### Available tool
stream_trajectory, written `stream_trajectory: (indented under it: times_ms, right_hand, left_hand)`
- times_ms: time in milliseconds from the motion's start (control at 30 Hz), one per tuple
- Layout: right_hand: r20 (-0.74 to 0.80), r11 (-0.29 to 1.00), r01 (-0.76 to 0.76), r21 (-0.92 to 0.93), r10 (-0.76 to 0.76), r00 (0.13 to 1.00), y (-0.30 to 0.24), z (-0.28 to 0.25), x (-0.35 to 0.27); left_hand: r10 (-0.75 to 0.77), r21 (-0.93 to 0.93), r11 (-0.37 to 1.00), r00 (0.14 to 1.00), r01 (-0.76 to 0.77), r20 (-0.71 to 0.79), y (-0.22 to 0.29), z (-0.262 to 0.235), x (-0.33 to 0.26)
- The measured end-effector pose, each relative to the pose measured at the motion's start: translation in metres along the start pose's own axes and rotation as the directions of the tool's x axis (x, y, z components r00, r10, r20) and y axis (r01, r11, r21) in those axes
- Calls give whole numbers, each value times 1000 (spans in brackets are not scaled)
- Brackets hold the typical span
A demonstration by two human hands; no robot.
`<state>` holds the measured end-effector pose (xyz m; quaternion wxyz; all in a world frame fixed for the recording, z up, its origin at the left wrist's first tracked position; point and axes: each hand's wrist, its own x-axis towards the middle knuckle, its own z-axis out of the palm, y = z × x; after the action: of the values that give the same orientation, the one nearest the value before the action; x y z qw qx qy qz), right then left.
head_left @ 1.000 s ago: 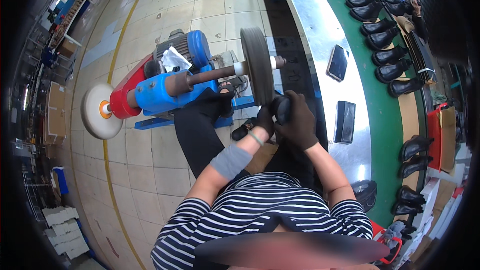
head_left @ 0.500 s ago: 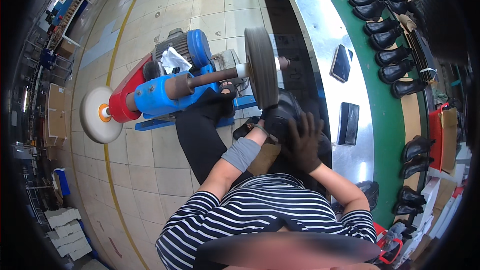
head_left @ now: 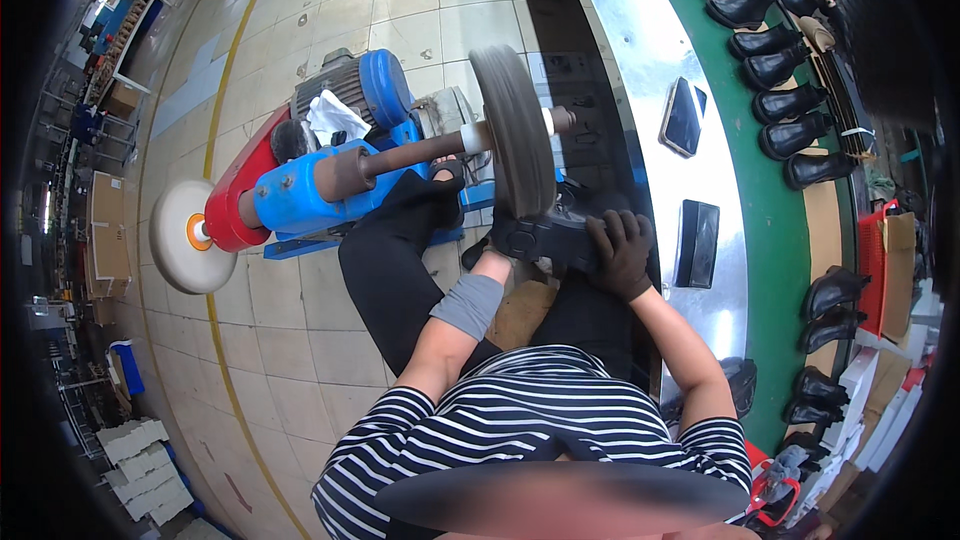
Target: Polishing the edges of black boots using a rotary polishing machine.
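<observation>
Just below the rim of a spinning dark buffing wheel (head_left: 512, 135), a black boot (head_left: 568, 238) lies sideways between my hands, its upper side at or very near the wheel. My right hand (head_left: 622, 252), in a dark brown glove, has its fingers curled over the boot's right end. At the left end my left hand (head_left: 515, 237) grips it. That hand is dark against the black leather, so its single fingers are hard to make out. A grey cuff (head_left: 468, 306) covers my left forearm.
The wheel's shaft runs from a blue and red machine (head_left: 310, 190) with a motor and a white wheel (head_left: 190, 237) at its left end. Right of me stands a metal bench (head_left: 715, 315) with a phone (head_left: 683, 117) and a black box (head_left: 698, 244). Beyond it, black boots (head_left: 790, 135) line a green surface.
The boot has turned to lie more sideways. My right hand has closed from spread fingers onto its right end, and my left hand has shifted slightly left.
</observation>
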<state>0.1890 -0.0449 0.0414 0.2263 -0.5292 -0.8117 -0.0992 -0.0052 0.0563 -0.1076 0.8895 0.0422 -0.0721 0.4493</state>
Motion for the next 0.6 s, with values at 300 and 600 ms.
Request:
stream_trajectory:
  times_ms: [300,600]
  right_hand:
    - [-9,995,82,-54,-83,997,-1,20,19]
    - [15,996,85,-33,-85,996,-13,27,25]
  left_hand:
    - [301,913,-388,953,129,-6,21,24,-10]
    - [428,986,-165,903,33,42,26,-23,-20]
